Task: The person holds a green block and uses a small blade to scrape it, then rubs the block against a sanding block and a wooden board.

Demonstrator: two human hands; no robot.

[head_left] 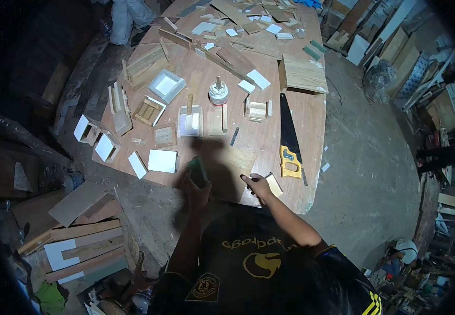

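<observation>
My left hand (198, 190) is closed round a green board (198, 170) at the front edge of the wooden table (311, 181). To its right, my right hand (258, 187) has its fingers curled near the table edge; a pale wood piece (274, 185) lies right beside it, and whether anything is between the fingers is too small to tell. A handsaw (290, 160) with a yellow handle lies further right. Beyond my hands are a small dark ruler (235, 136), a small wooden frame (258, 109) and a white glue container (218, 94).
Small boxes and frames, such as a white tray (166, 86), stand on the left of the table. A wooden box (303, 73) is at the back right. Scraps (238, 18) cover the far end. Boards (86, 247) lie on the floor at left.
</observation>
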